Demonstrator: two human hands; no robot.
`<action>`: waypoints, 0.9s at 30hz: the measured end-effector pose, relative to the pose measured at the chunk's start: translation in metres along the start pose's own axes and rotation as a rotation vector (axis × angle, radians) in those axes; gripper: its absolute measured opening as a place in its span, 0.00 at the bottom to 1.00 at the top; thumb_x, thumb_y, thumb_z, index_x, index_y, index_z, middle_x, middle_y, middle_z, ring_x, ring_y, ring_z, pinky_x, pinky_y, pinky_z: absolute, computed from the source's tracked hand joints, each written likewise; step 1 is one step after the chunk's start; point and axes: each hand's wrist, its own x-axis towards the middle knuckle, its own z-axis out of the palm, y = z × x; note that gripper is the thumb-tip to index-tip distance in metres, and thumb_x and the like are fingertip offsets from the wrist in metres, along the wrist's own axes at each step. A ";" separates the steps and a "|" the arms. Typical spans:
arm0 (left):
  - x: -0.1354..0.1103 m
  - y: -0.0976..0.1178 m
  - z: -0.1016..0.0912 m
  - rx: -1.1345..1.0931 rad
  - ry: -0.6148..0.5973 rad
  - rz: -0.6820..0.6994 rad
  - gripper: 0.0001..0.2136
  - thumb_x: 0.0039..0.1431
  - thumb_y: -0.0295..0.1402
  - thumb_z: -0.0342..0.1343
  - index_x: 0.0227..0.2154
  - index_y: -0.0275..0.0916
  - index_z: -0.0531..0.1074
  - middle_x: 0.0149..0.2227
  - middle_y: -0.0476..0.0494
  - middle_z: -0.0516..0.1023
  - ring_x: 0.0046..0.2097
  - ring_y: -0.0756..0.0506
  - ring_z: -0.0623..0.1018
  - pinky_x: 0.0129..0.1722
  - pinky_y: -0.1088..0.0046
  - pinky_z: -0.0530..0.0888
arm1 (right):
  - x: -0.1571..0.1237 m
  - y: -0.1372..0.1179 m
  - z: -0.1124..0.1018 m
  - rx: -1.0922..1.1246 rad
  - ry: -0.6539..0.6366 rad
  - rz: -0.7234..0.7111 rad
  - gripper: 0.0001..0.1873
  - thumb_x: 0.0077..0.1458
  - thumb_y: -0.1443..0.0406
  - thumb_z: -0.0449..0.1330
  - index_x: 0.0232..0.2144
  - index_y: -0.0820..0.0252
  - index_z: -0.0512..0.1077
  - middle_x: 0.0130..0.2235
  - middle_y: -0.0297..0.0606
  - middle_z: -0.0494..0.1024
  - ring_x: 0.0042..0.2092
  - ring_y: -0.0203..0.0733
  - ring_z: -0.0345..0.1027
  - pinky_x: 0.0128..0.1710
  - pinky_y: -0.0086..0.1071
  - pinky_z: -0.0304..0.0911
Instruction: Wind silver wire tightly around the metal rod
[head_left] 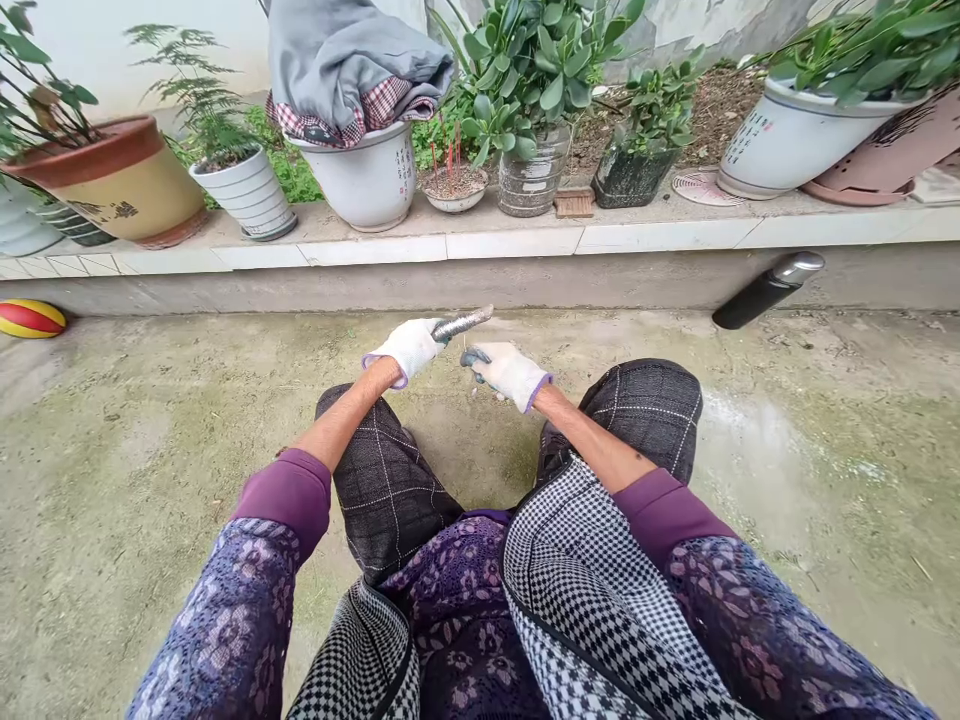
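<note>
Red-and-yellow ball (31, 318) is lying far left | gloved left hand (409, 348) is clamping the left end of a silvery elongated object (465, 322), which is pointing right | gloved right hand (507, 371) is curling just beside it; cannot tell whether gripping anything | black bottle (761, 294) is resting far right.

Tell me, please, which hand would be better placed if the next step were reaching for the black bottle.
Probably the right hand: it is nearer the black bottle, while the left hand grips a silvery rod-like object. Whether the right holds anything is unclear.
</note>
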 end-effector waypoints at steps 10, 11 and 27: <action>-0.010 0.003 0.017 0.507 -0.274 0.181 0.14 0.61 0.24 0.50 0.44 0.36 0.78 0.36 0.32 0.82 0.42 0.36 0.82 0.43 0.62 0.74 | 0.002 0.004 -0.008 -0.330 -0.095 0.021 0.14 0.61 0.61 0.55 0.40 0.57 0.79 0.36 0.41 0.82 0.36 0.42 0.72 0.35 0.30 0.59; -0.012 0.006 0.016 0.495 -0.281 0.207 0.14 0.61 0.24 0.50 0.44 0.37 0.78 0.35 0.33 0.82 0.41 0.37 0.82 0.42 0.62 0.74 | 0.003 0.007 -0.011 -0.282 -0.064 0.030 0.13 0.60 0.62 0.55 0.39 0.58 0.80 0.37 0.41 0.82 0.37 0.42 0.72 0.36 0.30 0.60; -0.006 -0.006 -0.012 -0.619 0.136 -0.102 0.17 0.57 0.34 0.55 0.49 0.37 0.75 0.28 0.46 0.76 0.26 0.50 0.72 0.25 0.77 0.69 | -0.001 -0.001 -0.018 0.547 0.010 0.161 0.08 0.52 0.66 0.57 0.32 0.63 0.75 0.22 0.31 0.71 0.21 0.30 0.60 0.18 0.23 0.55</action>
